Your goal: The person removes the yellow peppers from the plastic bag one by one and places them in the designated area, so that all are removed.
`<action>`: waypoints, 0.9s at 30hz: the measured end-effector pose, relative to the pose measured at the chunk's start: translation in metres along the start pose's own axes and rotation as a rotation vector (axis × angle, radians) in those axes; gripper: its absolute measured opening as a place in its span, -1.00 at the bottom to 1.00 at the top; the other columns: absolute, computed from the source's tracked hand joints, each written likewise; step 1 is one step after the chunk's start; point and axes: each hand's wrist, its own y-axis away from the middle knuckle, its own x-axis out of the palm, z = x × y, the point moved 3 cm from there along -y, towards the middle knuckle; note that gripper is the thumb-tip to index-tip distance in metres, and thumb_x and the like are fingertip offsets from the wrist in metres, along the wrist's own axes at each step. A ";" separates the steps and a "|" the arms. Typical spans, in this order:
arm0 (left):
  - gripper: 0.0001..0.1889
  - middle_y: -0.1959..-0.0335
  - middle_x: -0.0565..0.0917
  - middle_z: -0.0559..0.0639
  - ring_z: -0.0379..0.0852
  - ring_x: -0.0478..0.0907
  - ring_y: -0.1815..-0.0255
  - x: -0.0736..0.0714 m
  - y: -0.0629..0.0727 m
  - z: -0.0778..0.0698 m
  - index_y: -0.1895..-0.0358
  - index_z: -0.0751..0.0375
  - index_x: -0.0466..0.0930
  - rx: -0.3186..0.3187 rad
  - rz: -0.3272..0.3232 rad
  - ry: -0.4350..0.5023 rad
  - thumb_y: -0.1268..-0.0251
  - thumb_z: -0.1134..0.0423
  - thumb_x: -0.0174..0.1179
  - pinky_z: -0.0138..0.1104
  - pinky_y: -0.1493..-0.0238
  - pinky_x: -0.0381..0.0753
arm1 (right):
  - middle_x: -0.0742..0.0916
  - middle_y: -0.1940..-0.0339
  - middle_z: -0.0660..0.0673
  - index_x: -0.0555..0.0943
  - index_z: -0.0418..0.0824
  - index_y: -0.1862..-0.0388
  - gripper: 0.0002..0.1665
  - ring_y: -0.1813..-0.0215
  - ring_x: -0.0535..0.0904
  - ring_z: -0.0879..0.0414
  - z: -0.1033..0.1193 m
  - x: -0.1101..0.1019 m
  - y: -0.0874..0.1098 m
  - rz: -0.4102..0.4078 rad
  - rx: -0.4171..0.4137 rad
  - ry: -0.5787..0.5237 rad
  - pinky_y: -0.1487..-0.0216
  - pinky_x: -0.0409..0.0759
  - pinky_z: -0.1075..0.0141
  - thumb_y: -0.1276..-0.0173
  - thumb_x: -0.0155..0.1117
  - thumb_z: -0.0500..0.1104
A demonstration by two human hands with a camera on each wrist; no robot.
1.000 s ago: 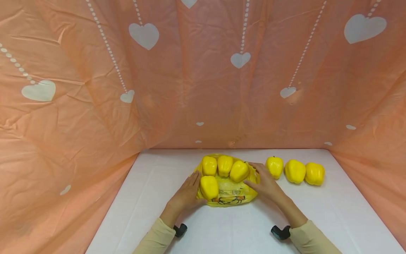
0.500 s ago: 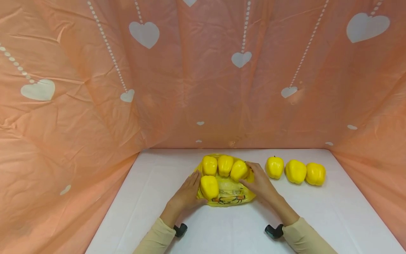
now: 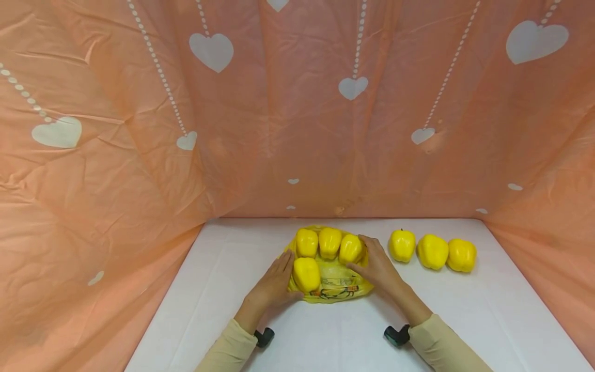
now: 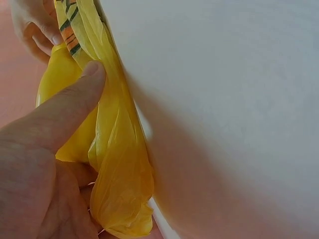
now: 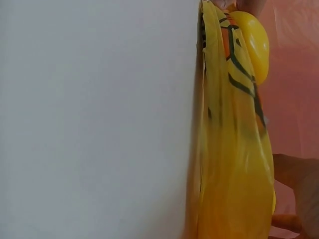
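Observation:
A crinkly yellow plastic bag [image 3: 337, 281] with black and orange print lies on the table. Several glossy yellow bell peppers rest on it: three along the far side, including a right one [image 3: 350, 249], and one at the near left [image 3: 307, 275]. My left hand [image 3: 273, 281] lies along the bag's left edge, fingers straight beside the near pepper; in the left wrist view its thumb [image 4: 70, 107] crosses the plastic. My right hand [image 3: 378, 263] stands at the right edge, fingers spread around the bag's side and the right pepper, thumb towards the middle.
Three more yellow bell peppers stand in a row to the right, with the middle one [image 3: 433, 251] close to its neighbours. The white table [image 3: 344, 341] is backed by a peach curtain [image 3: 297, 129] with white hearts, which also hangs along both sides.
My right hand has moved left, bringing the bag's right edge inward. The right pepper on the bag has tipped a little more upright. My left hand keeps its place.

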 end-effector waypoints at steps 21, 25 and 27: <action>0.16 -0.77 -0.03 0.33 0.22 -0.06 -0.78 0.002 -0.001 0.002 -0.72 0.48 -0.10 -0.005 -0.002 0.002 -0.39 -0.08 0.47 0.03 -0.76 0.03 | 0.44 -0.53 -0.52 0.23 -0.47 -0.62 0.04 -0.53 0.36 -0.43 -0.003 -0.001 -0.006 0.033 0.019 -0.039 -0.61 0.31 -0.31 -0.40 0.58 -0.09; 0.16 -0.77 -0.03 0.33 0.21 -0.06 -0.79 0.002 -0.001 0.003 -0.72 0.47 -0.11 -0.012 0.002 0.009 -0.39 -0.08 0.47 0.02 -0.76 0.02 | 0.46 -0.51 -0.50 0.23 -0.42 -0.63 0.04 -0.52 0.39 -0.42 -0.005 -0.002 -0.006 0.056 0.029 -0.053 -0.59 0.33 -0.32 -0.39 0.60 -0.08; 0.16 -0.77 -0.04 0.32 0.21 -0.06 -0.79 0.002 0.000 0.003 -0.72 0.46 -0.11 -0.016 0.003 0.016 -0.39 -0.07 0.47 0.03 -0.76 0.02 | 0.47 -0.50 -0.49 0.24 -0.39 -0.64 0.04 -0.51 0.40 -0.40 -0.005 -0.002 -0.005 0.063 0.039 -0.062 -0.59 0.34 -0.31 -0.38 0.60 -0.09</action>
